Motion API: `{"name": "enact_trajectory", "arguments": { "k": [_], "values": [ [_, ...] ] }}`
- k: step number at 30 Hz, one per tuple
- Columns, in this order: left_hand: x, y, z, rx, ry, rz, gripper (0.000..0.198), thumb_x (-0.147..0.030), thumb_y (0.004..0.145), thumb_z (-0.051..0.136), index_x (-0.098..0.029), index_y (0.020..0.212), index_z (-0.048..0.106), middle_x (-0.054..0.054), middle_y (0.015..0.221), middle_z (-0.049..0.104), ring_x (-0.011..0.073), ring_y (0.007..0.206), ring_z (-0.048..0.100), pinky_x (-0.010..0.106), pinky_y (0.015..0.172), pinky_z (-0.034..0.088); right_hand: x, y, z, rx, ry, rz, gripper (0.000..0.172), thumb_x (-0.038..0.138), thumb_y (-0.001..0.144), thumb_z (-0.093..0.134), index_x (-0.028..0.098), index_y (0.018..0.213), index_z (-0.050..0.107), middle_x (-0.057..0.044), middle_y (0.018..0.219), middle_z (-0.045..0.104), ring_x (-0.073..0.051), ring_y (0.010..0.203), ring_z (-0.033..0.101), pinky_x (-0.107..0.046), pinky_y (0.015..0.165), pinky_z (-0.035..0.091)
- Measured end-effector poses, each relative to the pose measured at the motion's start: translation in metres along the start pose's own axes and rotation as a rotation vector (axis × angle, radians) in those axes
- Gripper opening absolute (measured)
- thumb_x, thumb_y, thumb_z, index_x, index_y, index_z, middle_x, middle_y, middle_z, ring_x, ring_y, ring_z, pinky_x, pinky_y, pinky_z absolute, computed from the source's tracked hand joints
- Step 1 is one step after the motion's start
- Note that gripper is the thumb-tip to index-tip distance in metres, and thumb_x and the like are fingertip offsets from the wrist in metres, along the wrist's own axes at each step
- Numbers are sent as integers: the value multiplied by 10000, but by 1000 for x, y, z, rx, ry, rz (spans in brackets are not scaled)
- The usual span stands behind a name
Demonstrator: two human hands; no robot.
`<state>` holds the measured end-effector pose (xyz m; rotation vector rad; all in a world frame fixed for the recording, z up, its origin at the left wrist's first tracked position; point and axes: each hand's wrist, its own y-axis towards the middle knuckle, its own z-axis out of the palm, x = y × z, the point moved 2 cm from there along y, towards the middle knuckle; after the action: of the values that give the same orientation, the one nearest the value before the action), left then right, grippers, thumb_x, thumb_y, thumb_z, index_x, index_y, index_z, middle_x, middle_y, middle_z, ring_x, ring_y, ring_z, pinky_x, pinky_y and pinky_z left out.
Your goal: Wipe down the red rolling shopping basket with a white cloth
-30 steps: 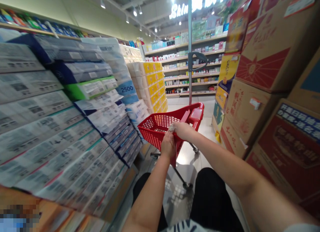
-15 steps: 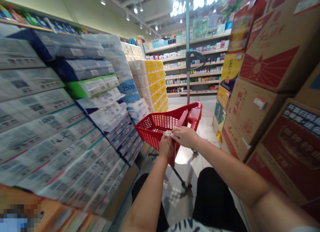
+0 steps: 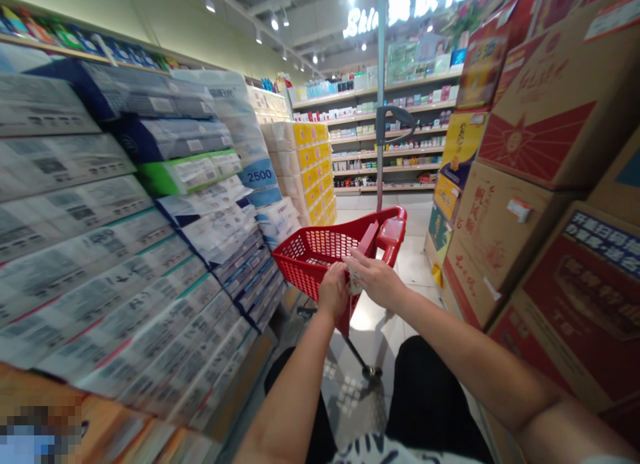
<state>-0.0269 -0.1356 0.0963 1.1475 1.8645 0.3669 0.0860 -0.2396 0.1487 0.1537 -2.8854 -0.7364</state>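
One pale wad [image 3: 355,280] lies between the hands, just right of the left hand [image 3: 333,293], whose fingers curl, and under the straighter fingers of the right hand [image 3: 379,279], the nearer. Whether either grips it, or how its long axis runs, I cannot tell. The cart [image 3: 300,272] stands beyond.

Black trousers [image 3: 425,392] and a whitish shirt [image 3: 417,456] (bold dark lettering [image 3: 367,445] across the visible part)
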Motion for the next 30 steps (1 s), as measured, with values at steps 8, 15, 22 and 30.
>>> {"name": "enact_trajectory", "arguments": {
  "k": [8,15,22,30],
  "values": [
    [-15,-8,3,17,44,20,436,-310,1022,180,-193,1081,596,72,1164,613,171,1170,527,387,1110,384,10,-12,-14,58,50,85,349,82,832,513,158,1160,605,-92,1165,638,-225,1126,538,-359,1012,384],
    [-17,-16,4,-27,5,35,426,-299,1019,176,-191,1088,582,76,1130,607,170,1153,523,375,1109,372,19,-22,-21,86,-95,59,365,177,848,552,201,1212,558,-80,1191,621,-228,1016,563,-357,903,342],
    [-3,-16,7,-19,-30,-13,433,-288,1008,185,-176,1168,571,92,1248,588,174,1256,486,382,1152,341,28,-20,-11,48,-256,107,369,260,926,496,163,1280,520,-121,1138,625,-247,925,559,-361,835,340],
    [16,-9,3,-70,-104,-20,474,-378,1019,181,-176,1115,598,71,1187,615,154,1225,510,366,1133,368,20,-19,-16,76,-10,-139,344,148,870,544,197,1208,588,-69,1316,569,-223,1124,530,-341,959,371]
  ]
}}
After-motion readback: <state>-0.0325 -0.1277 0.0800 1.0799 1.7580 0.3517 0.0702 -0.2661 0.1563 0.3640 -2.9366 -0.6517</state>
